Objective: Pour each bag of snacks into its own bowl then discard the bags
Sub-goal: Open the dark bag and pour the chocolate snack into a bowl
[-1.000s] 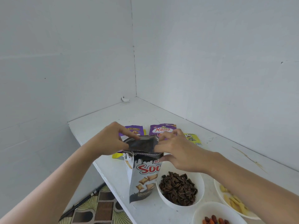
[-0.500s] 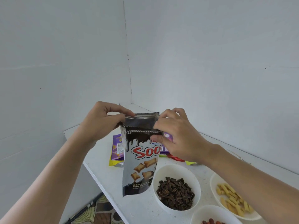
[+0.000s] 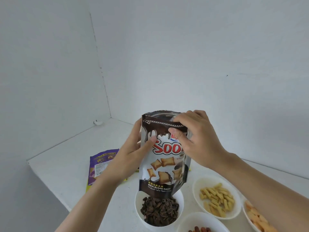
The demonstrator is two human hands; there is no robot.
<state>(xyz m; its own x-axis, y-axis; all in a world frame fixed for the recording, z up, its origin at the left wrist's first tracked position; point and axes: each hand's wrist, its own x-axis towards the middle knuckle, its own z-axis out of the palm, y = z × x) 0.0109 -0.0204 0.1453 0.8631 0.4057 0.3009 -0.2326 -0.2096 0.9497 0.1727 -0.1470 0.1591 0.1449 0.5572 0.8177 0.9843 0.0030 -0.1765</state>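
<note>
Item: snack pouch, brown and white, held in the air over the near edge of the bench, its base just above the seed bowl.

Grasp: the pouch's left edge is gripped by the left hand, thumb laid across the printed front. The top right corner, at the zip strip, is pinched by the right hand.

Orientation: the long axis is close to vertical. The mouth points up and the base down, with the printed face turned toward the wearer. Silvery lining shows at the top rim, so the mouth is judged to be parted.

Handling note: the mouth should be spread fully before any tipping. The seed bowl, stick bowl and nut bowl near the front edge are already filled, so the pouch is best carried to a bowl of its own. Tipping should be slow, with the base lifted by one hand and the mouth steadied low by the other, lest pieces spill into a neighbouring bowl.

Adjacent: purple bag, lying flat toward the left edge.
</note>
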